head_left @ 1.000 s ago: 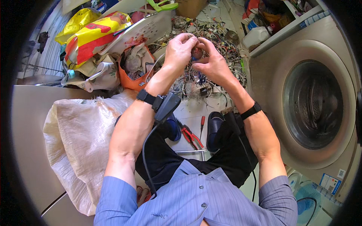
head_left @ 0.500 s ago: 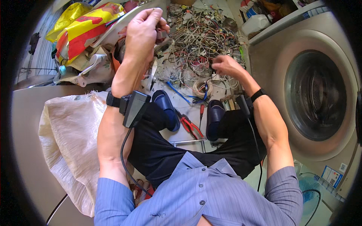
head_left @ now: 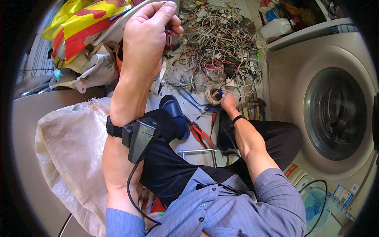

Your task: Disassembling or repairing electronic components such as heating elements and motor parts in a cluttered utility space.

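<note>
My left hand [head_left: 152, 29] is raised at the top left, thumb and fingers pressed together in a pinch. Whatever is between its fingertips is too small or hidden to make out. A dark red ribbed object [head_left: 172, 38] shows just beside its curled fingers; I cannot tell whether the hand holds it. Low at the near edge of the cable pile, my right hand [head_left: 229, 103] has its fingers closed, next to a coil of cream cable [head_left: 210, 94]. A small blue piece [head_left: 222, 94] shows at its fingertips, and a white block [head_left: 230, 82] lies just beyond.
A large tangle of cables [head_left: 217, 43] covers the far floor. Red-handled pliers [head_left: 201, 135] and a red screwdriver [head_left: 213, 118] lie between my feet, near a metal frame [head_left: 197, 151]. A washing machine [head_left: 290, 79] stands right; a white woven sack [head_left: 71, 146] lies left.
My right hand has come down and nearer, from the cable pile to beside the cream coil. My left hand stays raised and pinched, slightly higher. My right knee has swung outward.
</note>
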Motion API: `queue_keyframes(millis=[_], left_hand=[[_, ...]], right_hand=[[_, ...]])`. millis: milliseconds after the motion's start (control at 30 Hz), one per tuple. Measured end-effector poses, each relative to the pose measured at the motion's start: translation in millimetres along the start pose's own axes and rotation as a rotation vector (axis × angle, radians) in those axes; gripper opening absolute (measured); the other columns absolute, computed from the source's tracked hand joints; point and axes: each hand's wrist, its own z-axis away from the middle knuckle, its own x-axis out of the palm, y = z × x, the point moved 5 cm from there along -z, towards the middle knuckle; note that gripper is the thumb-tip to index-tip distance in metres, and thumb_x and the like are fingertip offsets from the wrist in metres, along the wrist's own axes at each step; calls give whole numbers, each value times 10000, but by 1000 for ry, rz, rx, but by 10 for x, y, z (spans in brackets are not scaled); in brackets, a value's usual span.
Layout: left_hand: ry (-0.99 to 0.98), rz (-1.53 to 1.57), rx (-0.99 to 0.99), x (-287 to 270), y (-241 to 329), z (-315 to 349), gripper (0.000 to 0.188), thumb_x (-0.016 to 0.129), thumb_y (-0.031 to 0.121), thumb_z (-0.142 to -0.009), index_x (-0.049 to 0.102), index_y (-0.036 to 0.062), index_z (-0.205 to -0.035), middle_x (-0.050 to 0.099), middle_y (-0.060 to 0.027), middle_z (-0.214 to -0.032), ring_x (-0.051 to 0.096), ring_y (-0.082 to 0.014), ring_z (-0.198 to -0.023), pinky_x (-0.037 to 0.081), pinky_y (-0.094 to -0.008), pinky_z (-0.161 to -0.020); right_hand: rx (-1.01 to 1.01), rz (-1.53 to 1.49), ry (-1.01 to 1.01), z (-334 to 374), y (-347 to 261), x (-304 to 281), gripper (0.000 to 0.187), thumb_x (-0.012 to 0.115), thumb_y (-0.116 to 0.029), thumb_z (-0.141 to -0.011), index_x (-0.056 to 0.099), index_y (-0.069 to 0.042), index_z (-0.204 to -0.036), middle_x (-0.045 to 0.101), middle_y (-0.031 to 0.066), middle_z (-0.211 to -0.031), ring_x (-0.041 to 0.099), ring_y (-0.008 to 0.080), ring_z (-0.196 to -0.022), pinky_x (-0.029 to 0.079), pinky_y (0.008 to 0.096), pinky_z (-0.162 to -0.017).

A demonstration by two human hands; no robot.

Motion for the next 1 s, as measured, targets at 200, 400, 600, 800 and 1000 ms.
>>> queue_keyframes(millis=[200, 400, 600, 800, 1000], left_hand=[[-80, 44, 52, -137, 39, -77, 160, 679, 179, -1009, 653, 21, -1017, 657, -29, -789, 633, -107, -672, 529, -244, -633], [-112, 86, 28, -250, 52, 11, 200, 759, 205, -942, 669, 29, -974, 641, -15, -715, 606, -90, -585, 503, -250, -545], [-303, -52, -199, -118, 1, 225, 224, 802, 215, -906, 712, 60, -1042, 627, 13, -707, 585, -68, -557, 435, -225, -483], [-350, -209, -333, 67, -224, 350, 298, 734, 148, -911, 686, -10, -1159, 704, -46, -879, 686, -112, -640, 507, -236, -526], [-437, -229, -403, 230, -357, 481, 416, 749, 247, -953, 656, 56, -1310, 708, -21, -920, 682, -89, -644, 476, -208, -532]], right_hand=[[-38, -133, 255, -296, 62, -1044, 298, 568, -188, -870, 744, 2, -1018, 721, 299, -1020, 681, 482, -996, 532, 535, -880], [-317, 685, -231, -168, -477, -1810, 218, 569, -96, -832, 724, 43, -897, 716, 287, -1034, 698, 449, -982, 552, 511, -795], [-817, 214, -212, 663, -1531, -3049, 173, 633, -109, -832, 704, 25, -915, 695, 140, -803, 663, 254, -749, 518, 384, -691], [-693, -653, -248, 1205, -1820, -3362, 136, 588, -66, -940, 672, -17, -1034, 657, 17, -847, 624, 98, -741, 450, 253, -610], [-750, -1011, -310, 1472, -2274, -3217, 122, 596, -25, -975, 626, 21, -1084, 675, 76, -836, 648, 137, -711, 538, 280, -646]])
